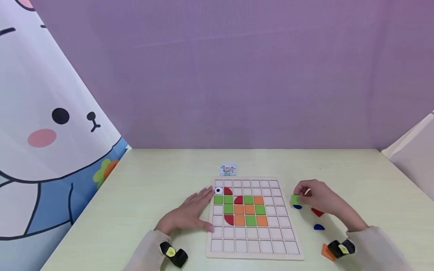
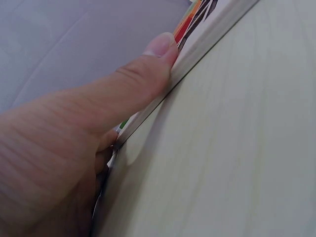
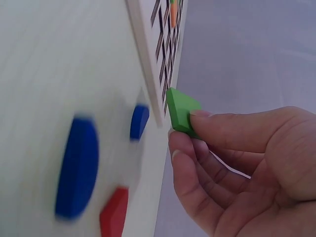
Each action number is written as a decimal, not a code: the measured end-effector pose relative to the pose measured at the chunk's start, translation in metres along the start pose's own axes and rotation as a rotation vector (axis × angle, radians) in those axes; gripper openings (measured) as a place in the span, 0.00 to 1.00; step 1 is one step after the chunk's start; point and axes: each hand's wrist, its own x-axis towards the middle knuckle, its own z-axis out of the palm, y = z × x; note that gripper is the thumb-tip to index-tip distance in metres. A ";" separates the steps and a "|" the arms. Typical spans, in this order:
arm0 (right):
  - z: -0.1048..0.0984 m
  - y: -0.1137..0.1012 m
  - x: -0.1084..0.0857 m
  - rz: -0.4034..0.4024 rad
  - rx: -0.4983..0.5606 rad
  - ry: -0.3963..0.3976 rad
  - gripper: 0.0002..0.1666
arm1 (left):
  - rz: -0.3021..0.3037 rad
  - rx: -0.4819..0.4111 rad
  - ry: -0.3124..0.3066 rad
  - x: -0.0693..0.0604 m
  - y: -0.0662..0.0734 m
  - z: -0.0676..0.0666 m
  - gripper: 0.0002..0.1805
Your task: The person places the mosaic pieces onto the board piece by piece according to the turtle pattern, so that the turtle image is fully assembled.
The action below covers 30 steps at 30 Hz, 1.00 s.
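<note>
My right hand (image 1: 320,197) pinches a green square tile (image 3: 181,111) between thumb and fingers, just right of the board and off the table in the right wrist view. My left hand (image 1: 186,214) lies beside the wooden grid board (image 1: 253,246), fingers stretched out, fingertips and thumb touching its left edge. In the left wrist view the thumb (image 2: 133,81) presses on that rim. Green, orange and red tiles, with one eye tile (image 1: 218,191), fill several upper-left and middle cells. Below the right hand lie two blue half-round pieces (image 3: 77,168) and a red piece (image 1: 317,212).
An orange piece (image 1: 327,252) lies near my right wrist, partly hidden by the black wrist strap (image 1: 342,248). A small printed card (image 1: 228,169) sits behind the board. A purple cloth (image 1: 251,75) hangs behind the pale table (image 1: 162,165).
</note>
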 end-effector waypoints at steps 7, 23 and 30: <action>0.009 -0.015 0.010 -0.020 0.037 -0.015 0.05 | 0.002 -0.002 -0.002 -0.001 0.001 0.000 0.60; 0.020 -0.027 0.018 0.019 0.067 -0.042 0.05 | -0.003 -0.003 -0.004 0.000 0.003 -0.001 0.61; 0.021 -0.026 0.017 0.030 0.087 -0.048 0.05 | -0.001 -0.004 -0.006 0.000 0.003 0.000 0.60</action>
